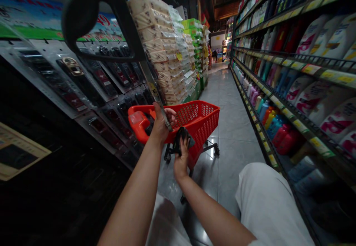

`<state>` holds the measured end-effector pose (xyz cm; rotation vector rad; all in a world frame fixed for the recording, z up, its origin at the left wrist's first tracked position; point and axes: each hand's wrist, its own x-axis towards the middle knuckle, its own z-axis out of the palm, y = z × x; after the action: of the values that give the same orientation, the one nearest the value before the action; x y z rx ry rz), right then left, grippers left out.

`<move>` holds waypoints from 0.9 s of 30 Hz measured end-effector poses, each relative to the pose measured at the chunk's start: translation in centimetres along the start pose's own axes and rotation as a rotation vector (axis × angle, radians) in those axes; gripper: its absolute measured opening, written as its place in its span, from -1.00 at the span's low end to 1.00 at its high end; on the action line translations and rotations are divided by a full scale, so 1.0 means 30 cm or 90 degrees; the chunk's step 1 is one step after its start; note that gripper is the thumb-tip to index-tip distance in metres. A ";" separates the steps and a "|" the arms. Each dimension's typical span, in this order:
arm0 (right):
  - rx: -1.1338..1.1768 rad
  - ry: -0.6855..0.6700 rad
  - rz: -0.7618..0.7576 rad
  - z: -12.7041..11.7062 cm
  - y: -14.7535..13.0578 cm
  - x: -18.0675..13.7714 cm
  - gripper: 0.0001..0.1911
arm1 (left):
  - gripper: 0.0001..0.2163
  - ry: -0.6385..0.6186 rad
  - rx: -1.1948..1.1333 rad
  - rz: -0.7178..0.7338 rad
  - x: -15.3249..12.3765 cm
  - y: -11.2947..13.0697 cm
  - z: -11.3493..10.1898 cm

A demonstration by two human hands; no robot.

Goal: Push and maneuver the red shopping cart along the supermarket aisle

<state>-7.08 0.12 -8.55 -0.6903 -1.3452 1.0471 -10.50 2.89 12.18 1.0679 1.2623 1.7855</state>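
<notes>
My left hand (160, 125) is closed round the flat metal shaft (150, 81) of a long tool. The tool's dark grey looped handle (133, 27) rises toward the upper left, close to the camera. Lower down, my right hand (181, 160) has its fingers against a glossy black piece (178, 142) near the shaft's lower end. Whether that piece belongs to the tool I cannot tell. Just behind both hands stands a red plastic shopping basket cart (207, 127) on black wheels; its visible inside shows perforated walls.
Packaged belts (75, 71) hang on the left rack. Stacked tissue packs (155, 42) stand beyond it, with green packs (193, 30) further along. Shelves of bottles (308, 94) line the right side. A grey tiled aisle floor (236, 123) runs between; my knee (267, 197) is low at right.
</notes>
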 end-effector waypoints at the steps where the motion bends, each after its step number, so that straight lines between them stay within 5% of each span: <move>1: -0.002 0.000 0.013 -0.010 0.011 -0.015 -0.24 | -0.28 0.002 0.001 -0.002 0.005 -0.003 -0.001; 5: -0.008 0.038 0.083 -0.025 0.025 -0.021 -0.19 | -0.28 0.028 0.028 -0.017 0.021 -0.012 0.007; 10: -0.025 -0.018 -0.010 -0.013 -0.019 0.048 -0.13 | -0.28 0.041 0.043 -0.036 0.030 -0.014 0.027; 18: -0.025 0.003 0.125 -0.068 0.148 -0.063 -0.16 | -0.28 0.053 0.035 -0.020 0.041 -0.019 0.030; 23: -0.023 -0.051 0.027 -0.034 0.066 -0.029 -0.08 | -0.26 0.054 0.040 -0.026 0.045 -0.022 0.030; 27: 0.015 -0.041 0.061 -0.046 0.164 -0.099 -0.12 | -0.27 0.045 0.012 -0.026 0.043 -0.020 0.031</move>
<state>-6.47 -0.28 -14.41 -0.7134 -1.3642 1.1689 -10.15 4.56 12.07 0.9892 1.3367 1.7981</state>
